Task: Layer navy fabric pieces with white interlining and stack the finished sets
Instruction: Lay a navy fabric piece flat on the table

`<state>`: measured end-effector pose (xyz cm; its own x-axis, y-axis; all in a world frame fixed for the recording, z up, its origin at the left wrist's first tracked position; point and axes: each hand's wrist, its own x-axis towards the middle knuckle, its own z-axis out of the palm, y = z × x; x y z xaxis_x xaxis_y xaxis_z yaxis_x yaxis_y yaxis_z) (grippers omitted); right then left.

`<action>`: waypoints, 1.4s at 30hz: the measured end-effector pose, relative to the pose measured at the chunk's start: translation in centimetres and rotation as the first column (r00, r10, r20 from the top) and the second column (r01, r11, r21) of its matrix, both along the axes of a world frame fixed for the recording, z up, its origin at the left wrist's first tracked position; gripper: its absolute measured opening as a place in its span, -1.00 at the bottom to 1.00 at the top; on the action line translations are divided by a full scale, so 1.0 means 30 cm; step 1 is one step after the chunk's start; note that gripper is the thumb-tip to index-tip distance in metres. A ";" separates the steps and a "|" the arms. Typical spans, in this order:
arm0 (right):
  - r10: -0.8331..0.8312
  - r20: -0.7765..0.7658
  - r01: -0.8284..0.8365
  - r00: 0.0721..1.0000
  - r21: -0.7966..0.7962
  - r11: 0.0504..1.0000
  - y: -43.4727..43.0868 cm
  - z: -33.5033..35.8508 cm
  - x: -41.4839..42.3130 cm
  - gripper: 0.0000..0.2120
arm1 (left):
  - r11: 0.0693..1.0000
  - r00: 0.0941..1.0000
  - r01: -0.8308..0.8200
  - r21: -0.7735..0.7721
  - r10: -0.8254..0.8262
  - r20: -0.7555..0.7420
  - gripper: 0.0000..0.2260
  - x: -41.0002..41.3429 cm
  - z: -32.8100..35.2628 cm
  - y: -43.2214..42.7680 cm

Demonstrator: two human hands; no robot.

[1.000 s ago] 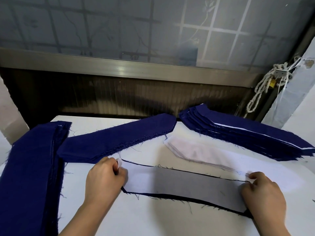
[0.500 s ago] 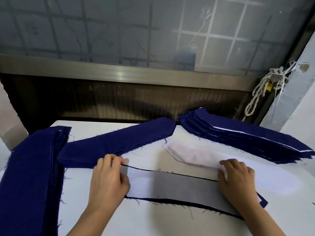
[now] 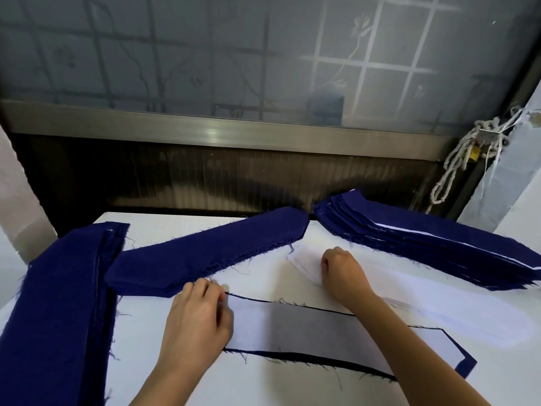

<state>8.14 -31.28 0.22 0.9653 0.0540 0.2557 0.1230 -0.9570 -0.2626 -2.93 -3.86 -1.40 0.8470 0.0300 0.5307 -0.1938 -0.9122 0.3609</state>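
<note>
Head view: since the earlier frame the right hand (image 3: 342, 268) has left the near set's right end and gone to the pointed end of the white interlining pile (image 3: 439, 312). Its fingers curl down onto the pile; I cannot tell whether they pinch a sheet. The left hand (image 3: 196, 317) stays palm down with loosely bent fingers, pressing the left end of the interlining sheet (image 3: 307, 326) that lies on a navy piece (image 3: 465, 367). On the white desk (image 3: 292, 385) the finished stack (image 3: 424, 247) sits far right, and navy piles (image 3: 205, 256) lie at centre and left. A frosted window (image 3: 263, 54) stands behind.
</note>
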 end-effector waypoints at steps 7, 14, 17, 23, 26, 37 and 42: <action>-0.064 0.042 0.055 0.997 0.202 0.978 -0.004 -0.019 -0.013 -0.85 | 0.999 0.998 -0.005 -0.046 0.002 -0.056 -0.90 -0.008 0.004 0.000; -0.122 0.014 0.105 0.992 0.411 0.905 -0.020 -0.033 -0.017 -0.89 | 0.998 0.998 0.002 -0.066 -0.006 -0.063 -0.90 -0.006 0.011 -0.003; -0.133 0.017 0.110 0.991 0.462 0.880 -0.018 -0.035 -0.019 -0.88 | 0.998 0.997 -0.002 -0.070 -0.003 -0.072 -0.91 -0.005 0.013 -0.001; -0.158 0.130 0.036 0.979 0.652 0.758 -0.016 -0.031 -0.057 -0.86 | 0.996 0.996 0.012 -0.084 -0.020 -0.092 -0.94 -0.008 0.015 -0.001; -0.190 0.292 -0.003 0.937 0.552 0.834 -0.007 -0.015 -0.089 -0.91 | 0.997 0.995 0.019 -0.078 -0.026 -0.093 -0.94 -0.009 0.019 -0.001; 0.291 0.555 -0.365 0.780 0.025 0.931 0.279 0.057 -0.313 -0.92 | 0.931 0.944 0.331 -0.153 -0.327 0.052 -0.62 -0.028 0.044 0.012; 0.525 0.429 -0.539 0.735 -0.101 0.836 0.400 -0.020 -0.379 -0.87 | 0.941 0.969 0.247 -0.232 -0.241 0.054 -0.61 -0.027 0.032 0.008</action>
<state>-3.22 -19.27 -0.37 0.5754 0.5118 0.6380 0.7140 -0.6947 -0.0867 -3.75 -3.61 -0.45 0.8310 -0.0492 0.5540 -0.4109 -0.7258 0.5518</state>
